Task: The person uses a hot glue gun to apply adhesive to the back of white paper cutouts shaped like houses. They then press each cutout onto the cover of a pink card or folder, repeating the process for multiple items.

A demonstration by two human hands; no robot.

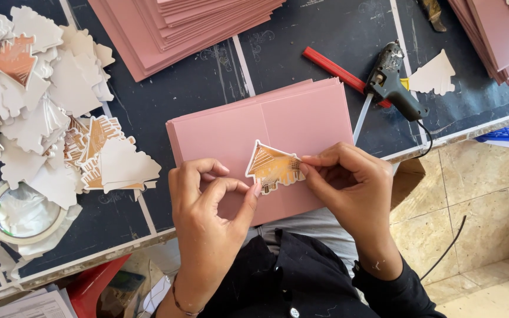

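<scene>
From the head camera, looking down on a dark work table (166, 106), both hands meet over a small stack of pink folded cards (266, 126) lying near the table's near edge. The left hand (207, 206) is curled, thumb and forefinger pinched close at the lower left edge of a house-shaped cutout (273, 168) printed in gold and white; whether the fingertips truly grip it or only touch its edge I cannot tell. The right hand (349, 179) is closed on the cutout's right side, fingers bent around its edge. The cutout lies flat on or just over the top pink card, near the card's near edge, roof pointing to the far left. To the left, a loose heap of similar cutouts (54, 100) spreads over the table, most lying white side up. Near that heap, at the near left, sits a roll of tape (22, 215). On the far right lies a black glue gun (393, 82), touching a red strip (337, 70). At the far edge a larger pile of pink sheets (184, 23) is fanned out
</scene>
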